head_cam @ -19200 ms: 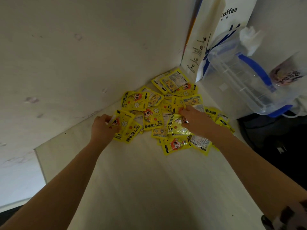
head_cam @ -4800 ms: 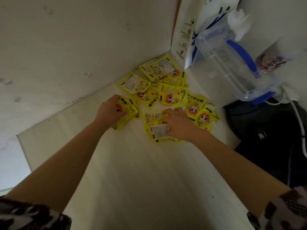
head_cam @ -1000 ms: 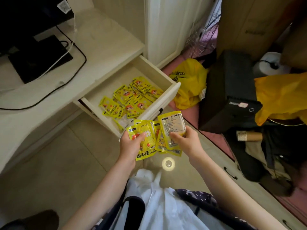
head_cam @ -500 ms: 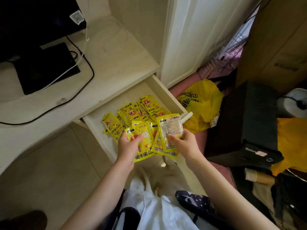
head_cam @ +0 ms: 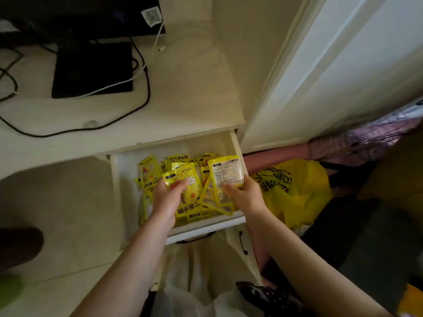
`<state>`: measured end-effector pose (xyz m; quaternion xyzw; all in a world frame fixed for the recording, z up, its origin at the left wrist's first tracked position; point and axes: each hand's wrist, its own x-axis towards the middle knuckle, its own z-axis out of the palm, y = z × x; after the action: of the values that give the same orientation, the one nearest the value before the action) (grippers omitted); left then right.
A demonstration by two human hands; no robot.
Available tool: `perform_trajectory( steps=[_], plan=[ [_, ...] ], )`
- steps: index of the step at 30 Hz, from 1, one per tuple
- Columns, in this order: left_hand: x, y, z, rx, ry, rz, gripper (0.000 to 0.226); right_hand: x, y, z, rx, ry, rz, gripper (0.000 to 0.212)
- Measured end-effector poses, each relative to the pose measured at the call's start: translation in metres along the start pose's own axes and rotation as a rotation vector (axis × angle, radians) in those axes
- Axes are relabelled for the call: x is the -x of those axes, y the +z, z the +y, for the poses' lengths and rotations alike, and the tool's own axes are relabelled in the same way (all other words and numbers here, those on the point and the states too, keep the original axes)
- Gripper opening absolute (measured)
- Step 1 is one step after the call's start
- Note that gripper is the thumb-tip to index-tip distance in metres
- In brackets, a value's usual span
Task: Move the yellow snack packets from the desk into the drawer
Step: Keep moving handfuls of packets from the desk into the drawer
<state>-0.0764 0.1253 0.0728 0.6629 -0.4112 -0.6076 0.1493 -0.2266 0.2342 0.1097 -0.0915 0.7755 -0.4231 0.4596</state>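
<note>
Both hands, left hand (head_cam: pixel 169 196) and right hand (head_cam: pixel 245 196), now over drawer (head_cam: pixel 237 146), fingers still grasping yellow packets (head_cam: pixel 225 177).

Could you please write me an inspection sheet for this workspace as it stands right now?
Surface: pale desk top, drawer below it pulled open.
Job's things: yellow packets lie in the drawer; more are held over it.
Clutter: black flat device on the desk; yellow plastic bag on the floor beside the drawer.
Grippers: left hand grips a bunch of packets; right hand pinches a packet, label side up.
Cables: black cable and white cable run across the desk.
Surroundings: white door panel to the right.
</note>
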Motion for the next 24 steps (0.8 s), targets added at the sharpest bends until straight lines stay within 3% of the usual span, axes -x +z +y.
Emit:
perform_trajectory(
  steps=[7,17,24],
  plan=[
    [-0.048,0.02,-0.002,0.013,-0.109,0.09,0.095,-0.069,0.018,-0.002,-0.007,0.165,-0.099,0.03],
    [-0.153,0.037,0.001,-0.058,-0.19,0.148,0.086,-0.19,0.071,-0.002,0.195,0.265,-0.172,0.044],
    [-0.195,0.042,0.001,-0.085,-0.164,0.121,0.083,-0.221,0.076,0.005,0.326,0.15,-0.14,0.04]
  ],
)
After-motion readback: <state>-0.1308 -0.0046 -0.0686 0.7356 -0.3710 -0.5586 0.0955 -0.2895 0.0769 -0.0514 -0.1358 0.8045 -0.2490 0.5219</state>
